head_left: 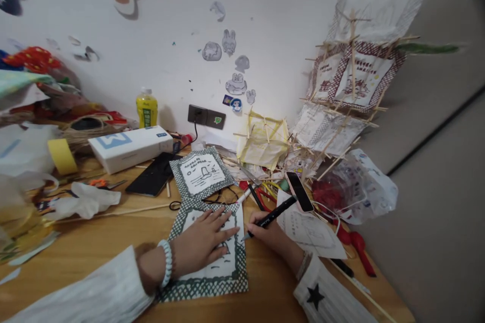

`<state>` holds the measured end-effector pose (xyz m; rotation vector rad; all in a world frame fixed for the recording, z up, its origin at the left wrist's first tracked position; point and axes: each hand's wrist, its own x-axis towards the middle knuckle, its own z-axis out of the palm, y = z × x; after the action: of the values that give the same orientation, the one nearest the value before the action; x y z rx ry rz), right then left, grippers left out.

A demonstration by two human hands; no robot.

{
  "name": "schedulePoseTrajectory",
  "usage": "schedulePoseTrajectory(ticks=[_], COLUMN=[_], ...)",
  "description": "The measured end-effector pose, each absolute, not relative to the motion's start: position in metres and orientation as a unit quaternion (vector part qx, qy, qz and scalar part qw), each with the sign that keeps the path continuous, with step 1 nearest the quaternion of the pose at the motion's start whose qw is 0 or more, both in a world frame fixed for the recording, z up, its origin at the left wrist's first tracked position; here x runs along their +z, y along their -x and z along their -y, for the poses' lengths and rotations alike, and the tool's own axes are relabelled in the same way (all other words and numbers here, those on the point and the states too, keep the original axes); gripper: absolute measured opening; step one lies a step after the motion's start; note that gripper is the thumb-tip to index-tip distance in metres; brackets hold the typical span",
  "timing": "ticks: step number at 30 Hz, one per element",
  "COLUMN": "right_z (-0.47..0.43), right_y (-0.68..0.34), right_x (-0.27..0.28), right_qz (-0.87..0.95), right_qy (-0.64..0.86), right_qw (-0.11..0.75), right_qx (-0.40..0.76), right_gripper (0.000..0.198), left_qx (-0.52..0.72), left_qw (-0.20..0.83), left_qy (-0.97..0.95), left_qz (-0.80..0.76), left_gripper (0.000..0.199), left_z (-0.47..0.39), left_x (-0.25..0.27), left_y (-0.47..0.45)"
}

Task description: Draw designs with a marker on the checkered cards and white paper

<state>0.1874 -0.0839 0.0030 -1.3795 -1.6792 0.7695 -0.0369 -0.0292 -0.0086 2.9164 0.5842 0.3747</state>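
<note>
Maybe the black marker (277,212), pinched in the right fingers (255,230) by the paper (241,277), could slip and scribble on the smooth wooden desk (271,282). Thin and flat, with green crisscross borders, it lies there under spread left fingers (229,233), which grip nothing; a bump could wrinkle it.

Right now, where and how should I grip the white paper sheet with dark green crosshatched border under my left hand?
Probably the near right corner, pinched from the near side: there the sheet lies uncovered; your left hand crosses its middle.
</note>
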Motion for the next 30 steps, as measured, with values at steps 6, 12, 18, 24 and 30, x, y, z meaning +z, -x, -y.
schedulePoseTrajectory(ticks=[6,12,18,24,30], right_z=[0.0854,0.0866,0.0869,0.0848,0.0862], right_y=[-0.1851,-0.1814,-0.1807,-0.1842,-0.1854], right_x=[0.005,0.0069,0.0079,0.0043,0.0071], right_qz=[0.689,0.692,0.7,0.695,0.672], right_qy=[0.526,0.524,0.519,0.541,0.557], right_qw=[0.389,0.393,0.39,0.374,0.381], right_qx=[0.311,0.304,0.297,0.29,0.306], right_gripper=[0.017,0.017,0.016,0.018,0.019], left_qx=[0.142,0.145,0.137,0.148,0.109], left_qw=[0.08,0.069,0.058,0.066,0.052], left_qy=[-0.968,-0.97,-0.971,-0.971,-0.975], left_qz=[-0.189,-0.186,-0.185,-0.178,-0.187], left_gripper=[0.044,0.045,0.046,0.043,0.043], left_z=[0.0312,0.0306,0.0316,0.0305,0.0323], left_x=[-0.011,-0.0131,-0.0112,-0.0111,-0.0067], left_y=[0.0363,0.0371,0.037,0.0367,0.0363])
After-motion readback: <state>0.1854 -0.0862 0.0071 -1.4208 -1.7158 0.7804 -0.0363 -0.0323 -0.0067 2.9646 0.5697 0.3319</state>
